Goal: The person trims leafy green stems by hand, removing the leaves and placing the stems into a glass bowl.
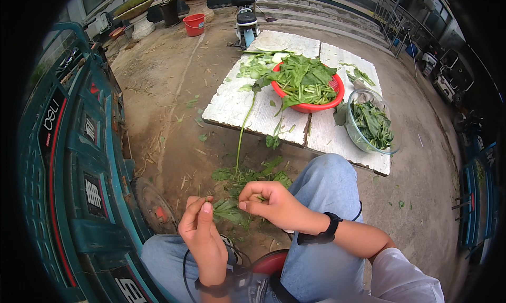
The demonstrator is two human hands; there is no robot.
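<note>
In front of my knees, my left hand is closed, thumb against forefinger, on a thin green stem. Just right of it, my right hand is curled shut, with a small bit of green showing between its fingers. A green leaf appears between the two hands; whether it is held or lies below them, I cannot tell. Leafy greens are heaped on the ground beyond my hands. A long stalk hangs over the near edge of the white table.
On the table stand a red basket piled with leafy stems and a clear bowl of darker leaves. Pale cut pieces lie at its far left. A green cart borders my left. Farther off are a red bucket and a scooter.
</note>
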